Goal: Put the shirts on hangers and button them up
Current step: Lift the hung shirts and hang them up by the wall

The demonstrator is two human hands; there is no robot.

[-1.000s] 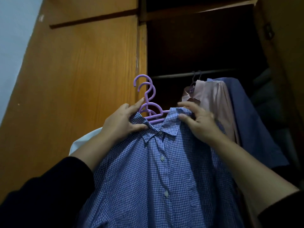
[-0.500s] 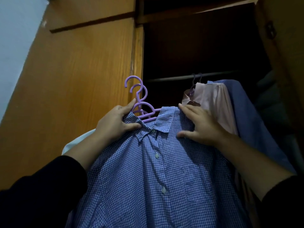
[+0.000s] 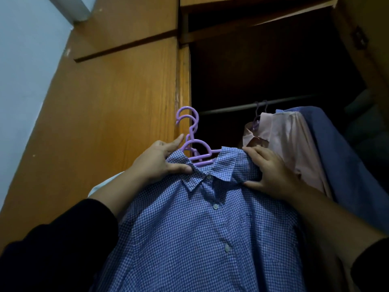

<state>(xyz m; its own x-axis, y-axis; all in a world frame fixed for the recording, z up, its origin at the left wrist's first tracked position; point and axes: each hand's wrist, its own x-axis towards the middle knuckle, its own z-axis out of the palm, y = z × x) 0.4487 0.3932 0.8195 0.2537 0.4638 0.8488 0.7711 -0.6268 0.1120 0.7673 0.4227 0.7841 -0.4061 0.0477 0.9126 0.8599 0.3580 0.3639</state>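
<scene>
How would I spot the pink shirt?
Look into the dark open wardrobe and find the rail. The pink shirt hangs there, between the checked shirt in front and a plain blue one; it alone is pink.

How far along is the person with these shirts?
Done: a pink shirt and a blue one hang on the wardrobe rail. In hand: the checked shirt, buttoned, on purple hangers; both hands, left and right, grip its collar. Left: hooking it on the rail.
</scene>
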